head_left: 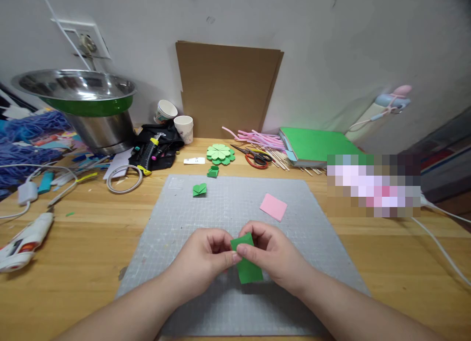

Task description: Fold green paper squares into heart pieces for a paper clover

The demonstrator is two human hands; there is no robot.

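"Green paper [251, 272]: position and lie?"

"Held over the mat [180, 223], between left hand [208, 250] and right hand [274, 248]. Long axis near to far, far end tipped slightly left. Longer part extends from the thumbs toward the wearer; shorter part beyond."

"Nearer hand?"

"Both at it. Right overlaps more, thumb across the upper face. Left thumb reaches only the left edge."

"Grip?"

"Both hands pinched closed on the sheet."

"Not made out?"

"Fingertips behind the sheet are hidden, so rear contact unknown. Number of layers unclear. Forearms [147, 301] cut off at lower edge. Pixelated patch [373, 186] off to the right: contents unreadable."
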